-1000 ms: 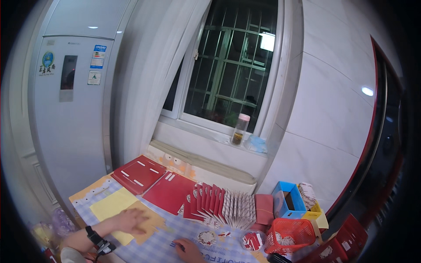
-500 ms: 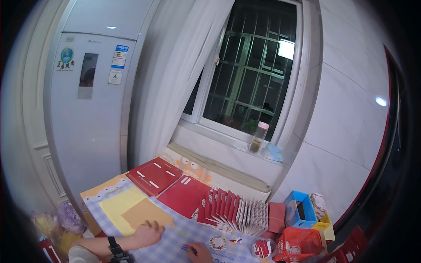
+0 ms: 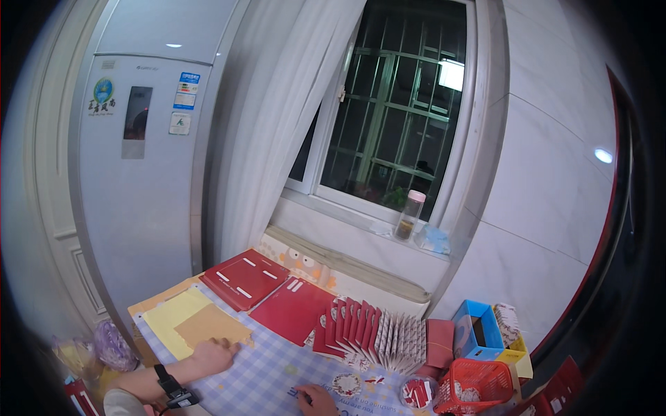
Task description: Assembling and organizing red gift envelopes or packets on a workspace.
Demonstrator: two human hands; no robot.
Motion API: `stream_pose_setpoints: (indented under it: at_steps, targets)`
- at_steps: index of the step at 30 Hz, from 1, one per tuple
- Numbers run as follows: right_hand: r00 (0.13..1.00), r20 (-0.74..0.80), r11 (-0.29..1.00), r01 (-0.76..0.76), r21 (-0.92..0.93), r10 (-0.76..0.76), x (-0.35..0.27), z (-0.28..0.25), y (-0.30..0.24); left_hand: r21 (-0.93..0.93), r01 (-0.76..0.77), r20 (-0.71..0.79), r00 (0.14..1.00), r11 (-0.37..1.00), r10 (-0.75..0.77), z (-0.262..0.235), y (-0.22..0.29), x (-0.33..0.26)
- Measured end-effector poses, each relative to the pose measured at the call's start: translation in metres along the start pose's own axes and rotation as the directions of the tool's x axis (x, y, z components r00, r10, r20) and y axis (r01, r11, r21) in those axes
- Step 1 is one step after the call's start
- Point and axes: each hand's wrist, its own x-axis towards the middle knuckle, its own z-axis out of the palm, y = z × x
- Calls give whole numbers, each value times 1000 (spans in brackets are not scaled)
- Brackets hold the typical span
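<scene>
Just one view here, head-worn fisheye, tilted up more than down. Faces the barred window (image 3: 395, 139) dead ahead, fairly far off. Below the window, the bench (image 3: 270, 374) squeezed into the bottom edge, close up. Hands barely in frame under it. Edges left and right of the window curved hard by the lens.

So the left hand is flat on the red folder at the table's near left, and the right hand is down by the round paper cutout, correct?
Not quite. In the head view the left hand rests on the tan sheet of paper, not on a red folder; the red folders lie farther back, untouched. The right hand is indeed beside the round paper cutout.
</scene>
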Motion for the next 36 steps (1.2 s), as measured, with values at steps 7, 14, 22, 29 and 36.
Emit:
stream_pose_setpoints:
  at_steps: [7, 14, 22, 29, 36]
  targets:
    - [1000, -31, 1000, 7, 18, -6, -1, 0, 1, -136, 234, 86, 971, 963, -224, -16, -65, 84]
    - [999, 9, 999, 32, 10, -32, 2, -1, 4, -139, 349, 283, 911, 927, -301, 31, -77, 162]
    - [999, 43, 1000, -7, -8, 7, 6, 0, -4, -87, 389, 326, 881, 917, -342, 41, -68, 173]
    - [999, -18, 999, 45, 0, -45, 3, 5, 5, -235, 421, 359, 875, 876, -324, 21, -115, 154]
    - [984, -51, 985, 167, -52, -170, 4, 3, 1, 7, 696, 599, 573, 718, -560, 71, -249, 62]
